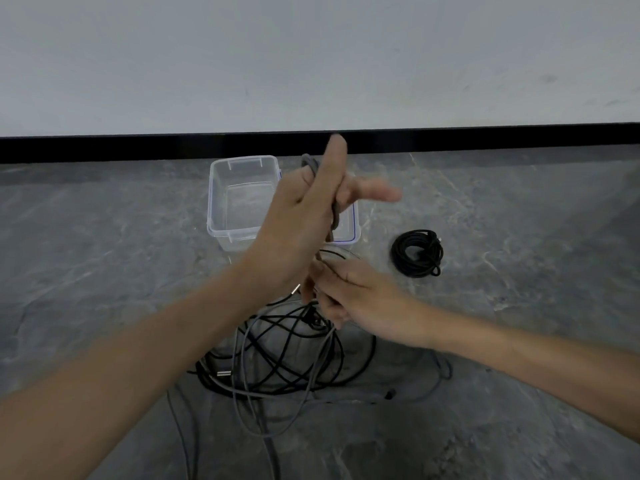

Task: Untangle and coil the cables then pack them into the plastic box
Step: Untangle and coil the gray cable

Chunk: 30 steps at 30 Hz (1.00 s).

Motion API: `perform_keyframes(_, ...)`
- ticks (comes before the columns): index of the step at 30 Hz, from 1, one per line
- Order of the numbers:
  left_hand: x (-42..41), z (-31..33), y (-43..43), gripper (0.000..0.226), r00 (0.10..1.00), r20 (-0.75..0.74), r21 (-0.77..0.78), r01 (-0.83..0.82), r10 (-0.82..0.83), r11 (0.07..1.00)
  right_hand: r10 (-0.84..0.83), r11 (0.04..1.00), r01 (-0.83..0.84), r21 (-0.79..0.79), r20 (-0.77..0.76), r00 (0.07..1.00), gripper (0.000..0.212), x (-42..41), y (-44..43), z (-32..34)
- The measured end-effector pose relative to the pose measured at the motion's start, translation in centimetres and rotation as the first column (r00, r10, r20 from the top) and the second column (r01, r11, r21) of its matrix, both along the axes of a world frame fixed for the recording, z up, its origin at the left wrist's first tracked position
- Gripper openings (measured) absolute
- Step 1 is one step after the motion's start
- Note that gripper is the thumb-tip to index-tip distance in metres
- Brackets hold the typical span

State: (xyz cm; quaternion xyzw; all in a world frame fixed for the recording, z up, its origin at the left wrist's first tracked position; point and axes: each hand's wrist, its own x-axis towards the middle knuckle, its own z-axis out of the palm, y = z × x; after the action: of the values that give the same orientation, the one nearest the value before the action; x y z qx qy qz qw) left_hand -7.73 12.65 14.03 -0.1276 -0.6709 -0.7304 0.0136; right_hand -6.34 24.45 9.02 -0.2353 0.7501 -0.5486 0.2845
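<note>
1. Where the view lies closest to the person, straight below the grip, a tangle of cables (277,362) sprawls on the grey stone floor (104,271). Black and grey strands cross one another, and a metal plug shows at its left edge.
2. Just above that tangle, the right hand (356,299) makes the lower grip. Its fingers are curled and pinch the grey cable (335,216), which runs from the heap up towards the other hand.
3. Above and slightly beyond this pinch, the left hand (301,220) is raised with its back to the camera. The fingers are straight and point upward, and the thumb stretches out to the right. The grey cable is wound in several loops round this flat hand, passing between thumb and fingers, and the hand is not clenched on it.
4. Behind the raised hand, farther off than either grip, the clear plastic box (232,237) stands open-topped on the floor, partly hidden by the hand. A clear piece with a blue edge shows at its right side; whether that is the lid I cannot tell.
5. To the right of the grip, well apart from the tangle, a coiled black cable (417,252) lies flat on the floor near the box.
6. Farthest away, a black skirting (138,148) runs under a white wall (311,64).
</note>
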Motion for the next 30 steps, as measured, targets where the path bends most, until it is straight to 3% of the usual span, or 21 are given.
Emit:
perform_keyframes(3, -0.1, -2.0, -0.4, 0.056, 0.985, -0.155, -0.299, -0.122, 0.078, 0.946, -0.017, 0.997, 0.022, 0.079, -0.068, 0.998, 0.037, 0.0, 0.3, 0.9)
perform_keyframes(8, -1.1, -4.2, -1.6, 0.046, 0.976, -0.215, -0.495, -0.137, 0.031, 0.858, 0.134, 0.948, -0.046, 0.316, -0.263, 0.955, 0.031, -0.2, 1.6, 2.2)
perform_keyframes(11, -1.4, -4.9, -2.5, 0.047, 0.966, -0.255, -0.625, -0.128, -0.046, 0.77, 0.194, 0.927, -0.046, 0.373, -0.371, 0.908, 0.034, -1.3, 2.8, 3.5)
perform_keyframes(13, -1.0, -5.3, -2.6, 0.053, 0.972, -0.215, -0.689, -0.082, -0.095, 0.72, 0.226, 0.925, -0.08, 0.371, -0.37, 0.901, 0.034, -1.9, 3.3, 4.5)
perform_keyframes(15, -0.3, -5.1, -2.2, 0.052, 0.989, -0.071, -0.67, 0.051, -0.132, 0.741, 0.295, 0.915, -0.15, 0.374, -0.368, 0.882, 0.036, -2.1, 3.5, 5.4)
perform_keyframes(19, 1.5, -3.4, -1.3, 0.062, 0.918, 0.296, -0.384, 0.367, -0.263, 0.847, 0.264, 0.951, -0.183, 0.248, -0.346, 0.9, 0.033, -3.5, 4.2, 7.0)
perform_keyframes(24, 1.9, -2.4, -0.4, 0.065, 0.787, 0.45, 0.116, 0.417, -0.422, 0.901, 0.162, 0.986, -0.134, 0.101, -0.363, 0.918, 0.034, -5.9, 4.7, 8.2)
perform_keyframes(27, 1.8, -1.5, -0.4, 0.056, 0.673, 0.417, 0.407, 0.463, -0.611, 0.787, 0.127, 0.99, -0.138, -0.01, -0.326, 0.937, 0.026, -7.1, 5.0, 7.9)
perform_keyframes(30, 1.5, -0.7, -1.2, 0.05, 0.555, 0.317, 0.634, 0.479, -0.769, 0.607, 0.095, 0.988, -0.127, -0.086, -0.308, 0.947, 0.028, -7.8, 5.2, 6.6)
